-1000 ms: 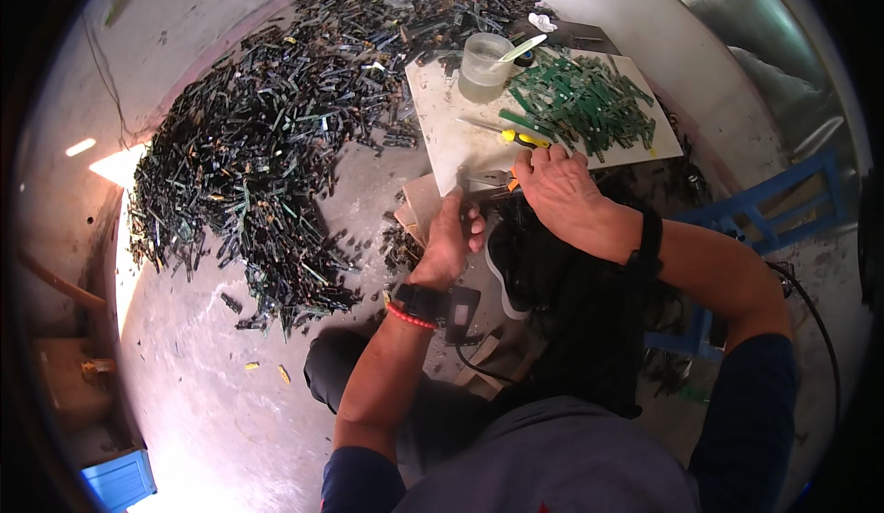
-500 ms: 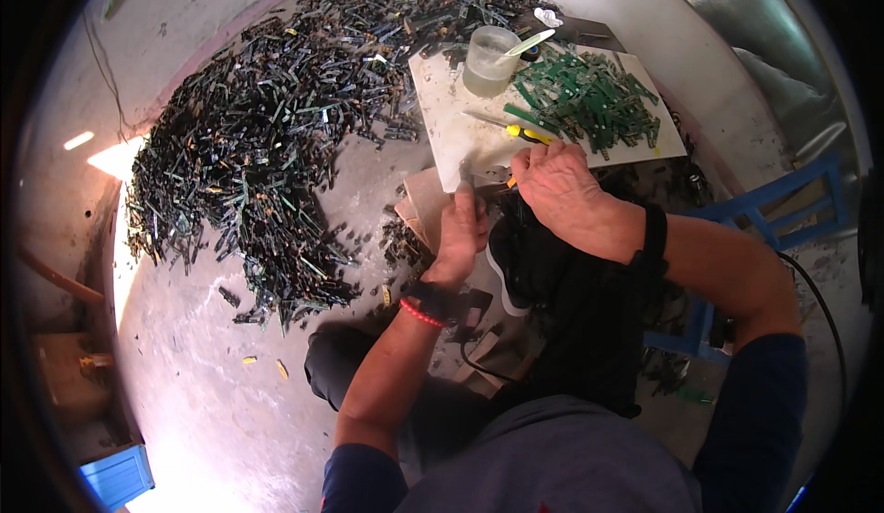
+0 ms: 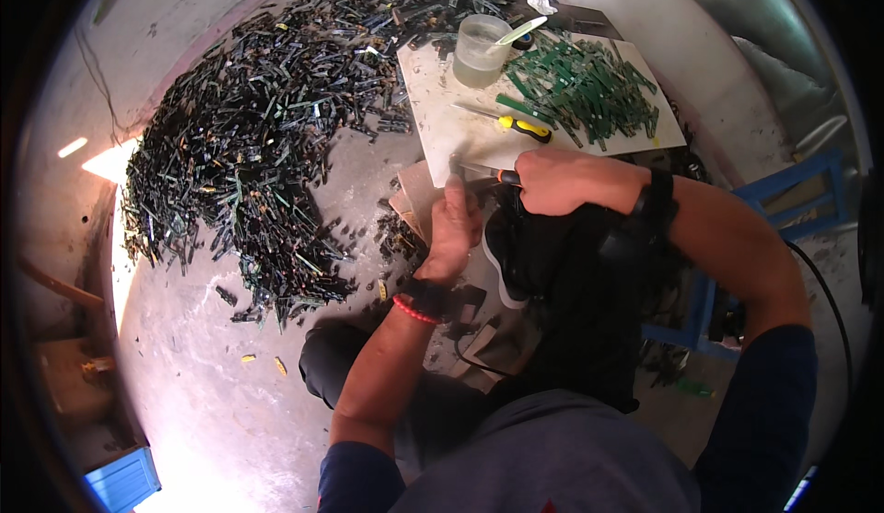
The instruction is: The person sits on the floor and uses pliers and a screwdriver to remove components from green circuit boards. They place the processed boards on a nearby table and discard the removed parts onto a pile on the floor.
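My right hand [image 3: 550,182] is closed round the orange-and-black handle of a tool [image 3: 508,177]. The tool's thin metal end points left, to the fingertips of my left hand [image 3: 453,218]. Those fingers are pinched together, thumb up, by the front left corner of a white board [image 3: 428,99]. Something small and greyish [image 3: 455,161] shows at the thumb tip; I cannot make out what it is. On the board, beyond my right hand, lie a yellow-and-black-handled screwdriver [image 3: 525,129] and a heap of green circuit board strips [image 3: 589,89].
A translucent cup [image 3: 480,51] of cloudy liquid stands on the board, with a pale green-handled tool [image 3: 522,30] across its rim. A large pile of dark strips [image 3: 249,154] covers the floor at left and back. A blue stool [image 3: 783,195] stands at right.
My right hand has turned, palm side more downward, and the tool's orange handle and metal end now show reaching to the left hand. The left hand stays pinched in nearly the same place.
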